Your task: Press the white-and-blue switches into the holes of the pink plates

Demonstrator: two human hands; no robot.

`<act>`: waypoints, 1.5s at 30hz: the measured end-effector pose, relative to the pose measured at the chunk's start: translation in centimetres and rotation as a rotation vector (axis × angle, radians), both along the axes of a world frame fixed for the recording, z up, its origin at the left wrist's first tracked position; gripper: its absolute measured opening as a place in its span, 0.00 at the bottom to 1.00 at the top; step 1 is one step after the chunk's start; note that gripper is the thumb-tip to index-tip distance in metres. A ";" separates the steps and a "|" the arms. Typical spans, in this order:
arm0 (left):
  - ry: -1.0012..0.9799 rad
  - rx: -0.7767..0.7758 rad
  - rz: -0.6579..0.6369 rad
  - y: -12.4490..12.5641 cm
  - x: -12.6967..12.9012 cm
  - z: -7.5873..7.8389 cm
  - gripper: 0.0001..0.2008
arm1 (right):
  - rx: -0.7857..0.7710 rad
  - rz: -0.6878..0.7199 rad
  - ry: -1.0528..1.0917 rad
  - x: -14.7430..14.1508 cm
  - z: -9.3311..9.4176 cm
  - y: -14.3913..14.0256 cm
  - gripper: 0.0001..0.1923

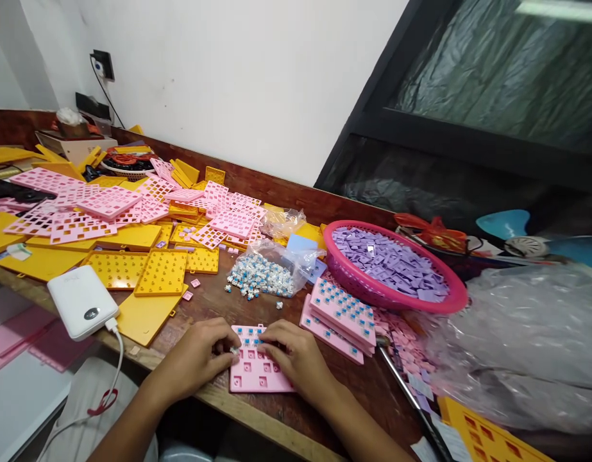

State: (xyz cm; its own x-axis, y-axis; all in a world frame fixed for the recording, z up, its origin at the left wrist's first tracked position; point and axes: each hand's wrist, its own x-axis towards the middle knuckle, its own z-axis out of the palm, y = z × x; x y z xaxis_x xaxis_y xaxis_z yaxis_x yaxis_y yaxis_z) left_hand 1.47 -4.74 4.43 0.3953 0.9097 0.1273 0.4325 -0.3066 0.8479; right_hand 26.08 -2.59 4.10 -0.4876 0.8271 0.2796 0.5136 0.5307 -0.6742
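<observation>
A pink plastic plate with square holes [254, 372] lies flat near the front edge of the wooden table [213, 301]. My left hand [202, 356] rests at its left edge, fingertips pinching a small blue-and-white switch against the plate's top left. My right hand [296, 356] lies over the plate's upper right, fingers pressing on switches set in the top row. A clear bag spilling blue-and-white switches [262, 273] sits just behind the plate.
A stack of filled pink plates [341, 317] lies to the right, before a pink basket of purple keycaps [392, 266]. Yellow and pink plates [132, 224] cover the left. A white power bank [81, 301] with cable sits front left; crumpled plastic sheeting [521, 340] on the right.
</observation>
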 end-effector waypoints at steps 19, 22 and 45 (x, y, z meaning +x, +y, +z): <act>0.048 -0.021 -0.018 -0.3 0.6 0.6 0.06 | 0.036 -0.007 -0.107 0.3 0.4 -0.4 0.11; 0.083 -0.021 -0.056 -0.5 0.5 0.7 0.06 | 0.084 0.002 -0.126 0.3 -0.1 -0.3 0.11; 0.622 0.243 0.033 -2.5 2.7 1.2 0.11 | 0.396 0.021 -0.582 -1.1 1.9 -2.8 0.09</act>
State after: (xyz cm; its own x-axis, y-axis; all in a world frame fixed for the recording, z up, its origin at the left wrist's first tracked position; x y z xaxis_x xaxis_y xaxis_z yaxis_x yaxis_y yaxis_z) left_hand 4.14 -7.27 5.62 0.4340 0.8967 0.0869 0.8310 -0.4357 0.3458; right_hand 24.99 -5.40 6.04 -0.6640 0.7058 0.2467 0.7194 0.6930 -0.0463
